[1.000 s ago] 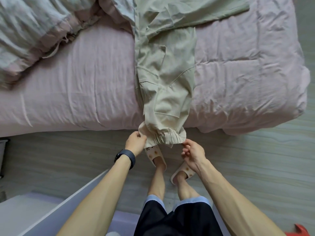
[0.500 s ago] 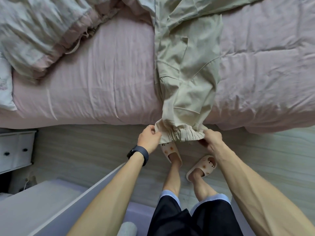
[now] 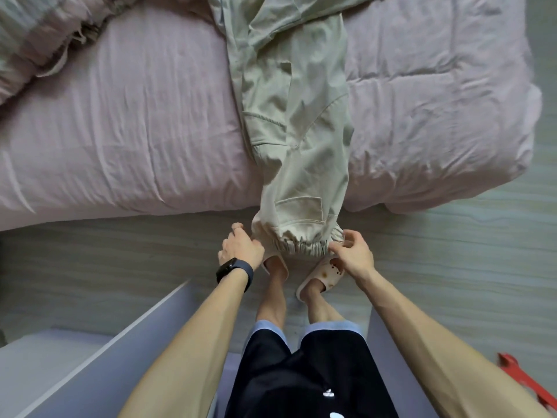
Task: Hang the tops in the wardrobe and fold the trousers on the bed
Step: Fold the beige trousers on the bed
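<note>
Trousers (image 3: 298,122) lie across the pink bed (image 3: 135,131), their gathered cuffs hanging over its near edge above the plank floor (image 3: 452,267). The left grip (image 3: 241,247) pinches one cuff end, the right grip (image 3: 352,251) the other. A rumpled quilt (image 3: 39,34) fills the bed's far left, and a white panel (image 3: 120,342) stands at the person's left.

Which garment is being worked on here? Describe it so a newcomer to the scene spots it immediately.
The pink bed fills the upper frame; pale beige trousers lie across it toward its near edge. Their cuffs overhang the floor, pinched by the left hand and right hand. Unlike the crumpled duvet at top left, they have patch pockets and elastic hems.
</note>
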`<control>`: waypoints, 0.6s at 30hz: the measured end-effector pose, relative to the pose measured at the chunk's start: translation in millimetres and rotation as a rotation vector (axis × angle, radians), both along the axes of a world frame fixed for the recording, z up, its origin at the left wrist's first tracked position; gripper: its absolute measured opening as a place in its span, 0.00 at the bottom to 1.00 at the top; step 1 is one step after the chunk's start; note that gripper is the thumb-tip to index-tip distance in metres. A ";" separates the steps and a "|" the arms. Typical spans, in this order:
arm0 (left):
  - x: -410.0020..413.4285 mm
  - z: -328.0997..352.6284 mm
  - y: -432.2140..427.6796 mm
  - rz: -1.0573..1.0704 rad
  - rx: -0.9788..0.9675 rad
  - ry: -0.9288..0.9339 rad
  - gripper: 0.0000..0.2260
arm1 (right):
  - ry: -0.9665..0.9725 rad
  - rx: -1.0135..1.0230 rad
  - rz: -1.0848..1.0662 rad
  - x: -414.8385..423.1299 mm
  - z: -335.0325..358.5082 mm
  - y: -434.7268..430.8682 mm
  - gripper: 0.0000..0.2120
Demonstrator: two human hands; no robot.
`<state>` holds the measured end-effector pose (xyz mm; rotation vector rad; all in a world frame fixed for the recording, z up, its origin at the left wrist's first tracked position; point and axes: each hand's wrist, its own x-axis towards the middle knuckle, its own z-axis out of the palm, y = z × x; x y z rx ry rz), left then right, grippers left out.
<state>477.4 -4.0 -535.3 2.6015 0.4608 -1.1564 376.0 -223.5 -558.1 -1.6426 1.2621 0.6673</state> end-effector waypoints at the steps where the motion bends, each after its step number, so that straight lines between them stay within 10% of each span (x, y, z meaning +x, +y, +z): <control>1: -1.0 -1.2 -4.5 0.009 -0.020 0.006 0.23 | -0.005 -0.054 0.114 1.1 -0.5 -0.1 0.27; 14: 34.1 -18.8 -52.0 0.030 -0.158 -0.170 0.33 | -0.336 -0.261 0.158 84.0 -3.7 -10.7 0.37; 18: 60.6 -34.6 -52.4 0.011 -0.084 -0.218 0.18 | -0.288 -0.366 0.171 124.8 -10.1 -33.3 0.19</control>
